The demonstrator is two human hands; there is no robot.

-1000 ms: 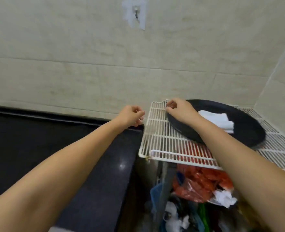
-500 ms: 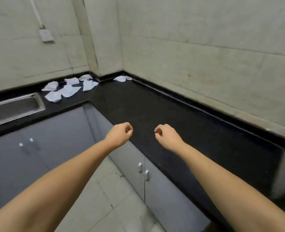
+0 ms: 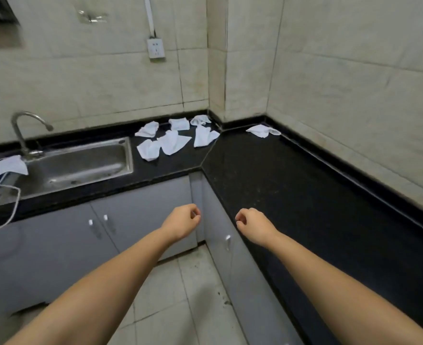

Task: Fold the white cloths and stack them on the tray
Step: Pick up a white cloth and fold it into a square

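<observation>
A black L-shaped surface (image 3: 292, 195) wraps round the corner of pale tiled walls (image 3: 354, 83), one leg running left beneath the back wall and the other running along the right-hand wall toward the viewer. Grey cabinet doors (image 3: 140, 215) with small white knobs stand below it, and a pale tiled floor (image 3: 180, 295) shows between the two runs. Set into the left leg is a steel sink (image 3: 81, 163) with a curved tap (image 3: 21, 130) rising at its back left corner. Two bare forearms reach forward over the floor in front of the cabinet corner, well short of the cloths. The left hand (image 3: 181, 221) and the right hand (image 3: 252, 226) are each curled into a loose fist with nothing in them, thumb sides turned toward one another with a gap between. The white cloths (image 3: 170, 143) lie unfolded and crumpled on the surface in the far corner, just right of the sink; six or so cluster together, some touching or overlapping. One more white cloth (image 3: 262, 130) lies apart from them on the right leg, close against the right wall's dark upstand. At the left edge, white sheets (image 3: 4, 168) overlap the sink's rim, and a thin white cord (image 3: 15, 207) loops down over the cabinet front. A white wall socket (image 3: 156, 48) hangs on the back wall above the cloths.
</observation>
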